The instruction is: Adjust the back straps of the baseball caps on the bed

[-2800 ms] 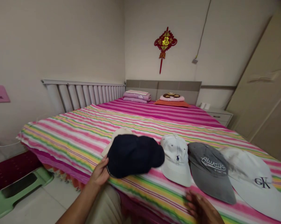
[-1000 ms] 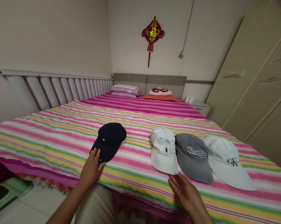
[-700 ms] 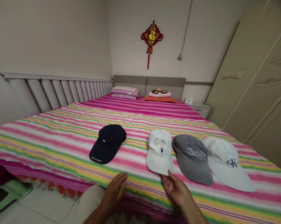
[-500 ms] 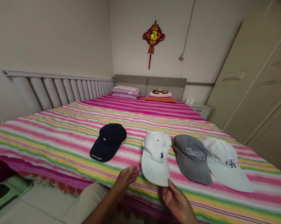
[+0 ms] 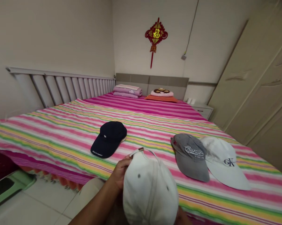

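A white baseball cap (image 5: pixel 151 187) is raised off the bed close to me, its crown facing up and its back strap pointing away. My left hand (image 5: pixel 122 172) grips its rear edge on the left, near the strap. Only a bit of my right hand (image 5: pixel 182 217) shows, low at the cap's right side; the cap hides its fingers and the brim. On the striped sheet to the left lies a navy cap (image 5: pixel 111 137). To the right, a grey cap (image 5: pixel 190 156) with "Always" lettering rests partly against a second white cap (image 5: pixel 225 162) with dark letters.
The bed's striped sheet (image 5: pixel 68 131) spreads out under the caps. Folded purple bedding (image 5: pixel 127 91) and a pink-and-orange pile (image 5: pixel 161 96) lie by the headboard (image 5: pixel 169 82). A green stool (image 5: pixel 21 184) stands on the floor at the left, and wardrobe doors (image 5: pixel 255 81) line the right.
The white cap has come up off the sheet toward me and turned so its back strap faces away. My left hand has closed on its rear edge; my right hand has moved down, mostly behind it.
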